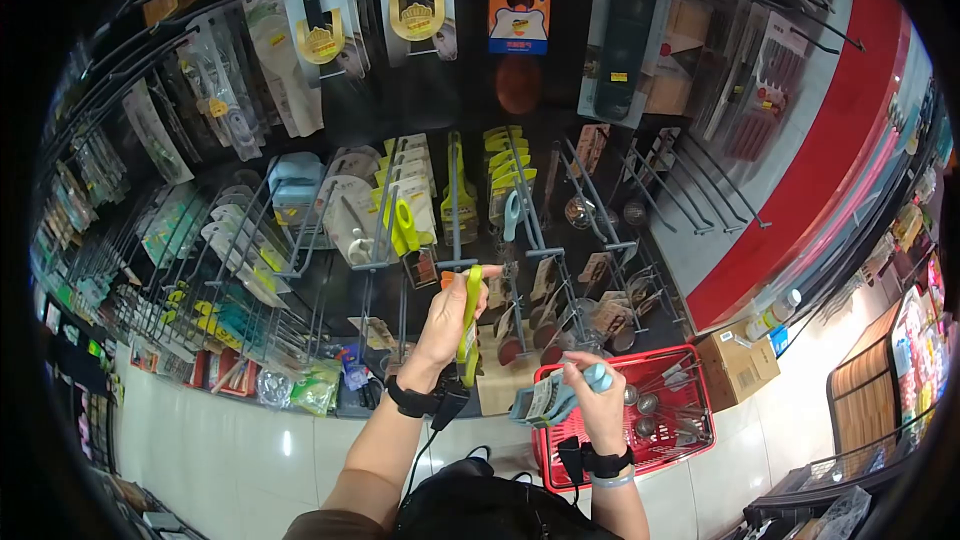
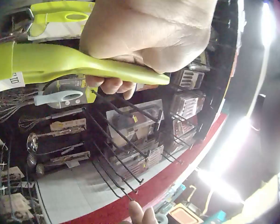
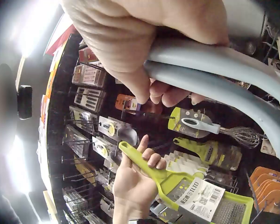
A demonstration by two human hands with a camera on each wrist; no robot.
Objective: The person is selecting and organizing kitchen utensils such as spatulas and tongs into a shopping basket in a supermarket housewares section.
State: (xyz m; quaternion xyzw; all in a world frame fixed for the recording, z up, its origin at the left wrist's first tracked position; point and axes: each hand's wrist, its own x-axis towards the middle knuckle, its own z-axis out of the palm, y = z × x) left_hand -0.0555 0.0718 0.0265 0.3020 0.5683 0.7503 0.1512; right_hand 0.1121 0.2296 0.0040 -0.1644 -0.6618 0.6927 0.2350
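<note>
In my left hand I grip the handle of a lime-green grater, in front of the hanging rack. Its perforated metal face and white label show in the right wrist view, and the index finger sticks out past the handle. My right hand holds two blue-grey handles together, lower down and over the near end of the red basket. A printed card hangs with these blue tools; their working ends are mostly hidden.
A red shopping basket on the floor holds several metal-headed utensils. Beside it stands a cardboard box. Long metal hooks jut from the rack, carrying carded tools, including lime-green graters and a whisk.
</note>
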